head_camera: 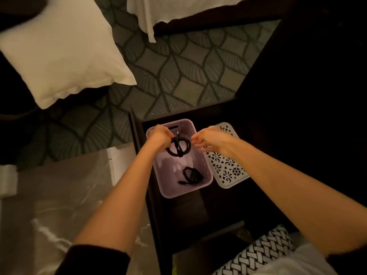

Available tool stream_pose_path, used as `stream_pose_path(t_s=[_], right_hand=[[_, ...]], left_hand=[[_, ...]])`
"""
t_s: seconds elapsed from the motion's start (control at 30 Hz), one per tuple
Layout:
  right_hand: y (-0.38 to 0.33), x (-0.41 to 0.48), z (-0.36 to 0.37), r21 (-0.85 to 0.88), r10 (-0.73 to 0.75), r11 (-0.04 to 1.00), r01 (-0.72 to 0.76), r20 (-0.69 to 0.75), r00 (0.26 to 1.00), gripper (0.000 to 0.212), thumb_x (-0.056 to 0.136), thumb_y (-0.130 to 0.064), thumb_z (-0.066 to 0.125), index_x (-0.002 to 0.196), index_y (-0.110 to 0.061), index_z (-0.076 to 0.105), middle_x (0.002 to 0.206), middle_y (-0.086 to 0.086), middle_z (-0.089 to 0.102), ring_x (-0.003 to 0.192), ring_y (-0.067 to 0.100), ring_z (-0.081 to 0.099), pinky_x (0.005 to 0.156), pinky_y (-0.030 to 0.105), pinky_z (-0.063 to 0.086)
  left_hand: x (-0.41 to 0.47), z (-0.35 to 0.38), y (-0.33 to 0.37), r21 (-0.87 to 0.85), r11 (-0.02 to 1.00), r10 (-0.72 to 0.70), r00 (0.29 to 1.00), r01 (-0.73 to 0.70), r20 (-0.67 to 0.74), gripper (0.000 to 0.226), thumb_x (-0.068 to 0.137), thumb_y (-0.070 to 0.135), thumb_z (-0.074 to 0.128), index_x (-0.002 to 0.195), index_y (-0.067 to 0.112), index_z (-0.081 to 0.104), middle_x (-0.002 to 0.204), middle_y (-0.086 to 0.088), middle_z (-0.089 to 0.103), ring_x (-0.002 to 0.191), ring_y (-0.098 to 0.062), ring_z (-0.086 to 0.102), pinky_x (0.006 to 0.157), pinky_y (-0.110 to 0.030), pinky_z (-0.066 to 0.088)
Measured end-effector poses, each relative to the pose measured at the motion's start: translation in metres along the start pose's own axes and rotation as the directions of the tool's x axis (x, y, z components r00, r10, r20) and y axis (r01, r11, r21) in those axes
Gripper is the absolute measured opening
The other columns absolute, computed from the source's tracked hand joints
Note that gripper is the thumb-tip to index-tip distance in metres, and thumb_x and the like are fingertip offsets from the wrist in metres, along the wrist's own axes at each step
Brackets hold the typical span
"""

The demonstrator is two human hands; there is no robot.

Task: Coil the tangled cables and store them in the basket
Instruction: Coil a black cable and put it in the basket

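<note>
A lilac plastic basket stands in a dark open drawer. Above its far half my left hand grips a coiled black cable, wound into a ring with a wrap across it. Just to the right of the coil is my right hand, fingers loosely extended toward it and holding nothing. On the basket floor near the front lies a second black cable, bundled with one plug end trailing out.
A white lid with cut-out patterns lies right of the basket. The dark drawer wall runs along the left. A marble surface lies to the left, with a white pillow and patterned carpet beyond.
</note>
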State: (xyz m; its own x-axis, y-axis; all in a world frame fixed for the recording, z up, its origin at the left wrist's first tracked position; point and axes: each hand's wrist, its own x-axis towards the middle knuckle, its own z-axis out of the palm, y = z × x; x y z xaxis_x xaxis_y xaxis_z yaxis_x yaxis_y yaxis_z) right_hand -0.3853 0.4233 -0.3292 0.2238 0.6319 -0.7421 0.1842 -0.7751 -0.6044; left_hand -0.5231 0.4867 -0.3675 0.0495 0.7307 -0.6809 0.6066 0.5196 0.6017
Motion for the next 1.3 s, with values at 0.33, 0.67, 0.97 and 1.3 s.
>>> stream_pose_path(t_s=[0.33,0.67,0.97,1.3], right_hand=[[0.034,0.028,-0.003,-0.076,0.065,0.994,-0.073,-0.093,0.994,0.023,0.093,0.0,0.047,0.108,0.003,0.064,0.112,0.016,0.065,0.097,0.021,0.062,0.082,0.027,0.049],[0.044,0.037,0.0,-0.073,0.105,0.991,-0.108,-0.045,0.993,0.022,0.093,-0.002,0.048,0.111,0.001,0.06,0.114,0.015,0.063,0.085,0.012,0.057,0.062,0.013,0.046],[0.044,0.043,0.002,-0.05,0.116,0.992,-0.118,-0.031,0.993,0.027,0.092,-0.003,0.049,0.117,0.0,0.058,0.112,0.015,0.065,0.088,0.015,0.058,0.065,0.018,0.044],[0.044,0.042,0.001,-0.023,0.123,0.992,-0.123,-0.022,0.992,0.026,0.092,-0.002,0.051,0.118,0.002,0.058,0.112,0.015,0.065,0.085,0.013,0.058,0.057,0.012,0.045]], left_hand=[[0.045,0.056,-0.041,0.156,0.988,0.027,0.997,-0.016,-0.069,0.026,0.09,0.0,0.045,0.102,0.003,0.067,0.111,-0.018,0.06,0.098,-0.036,0.059,0.088,-0.043,0.051],[0.063,0.078,-0.053,0.032,0.999,-0.037,0.999,0.038,-0.038,0.014,0.086,-0.002,0.057,0.089,0.002,0.069,0.099,-0.017,0.063,0.091,-0.032,0.06,0.085,-0.035,0.051],[0.064,0.09,-0.063,0.03,0.999,-0.045,0.999,0.045,0.026,0.026,0.089,-0.007,0.047,0.099,0.001,0.07,0.117,-0.017,0.061,0.107,-0.034,0.055,0.094,-0.039,0.048],[0.072,0.091,-0.064,-0.024,0.987,-0.157,0.987,0.158,0.04,0.018,0.091,0.009,0.051,0.096,0.002,0.067,0.113,-0.02,0.061,0.098,-0.035,0.059,0.089,-0.043,0.051]])
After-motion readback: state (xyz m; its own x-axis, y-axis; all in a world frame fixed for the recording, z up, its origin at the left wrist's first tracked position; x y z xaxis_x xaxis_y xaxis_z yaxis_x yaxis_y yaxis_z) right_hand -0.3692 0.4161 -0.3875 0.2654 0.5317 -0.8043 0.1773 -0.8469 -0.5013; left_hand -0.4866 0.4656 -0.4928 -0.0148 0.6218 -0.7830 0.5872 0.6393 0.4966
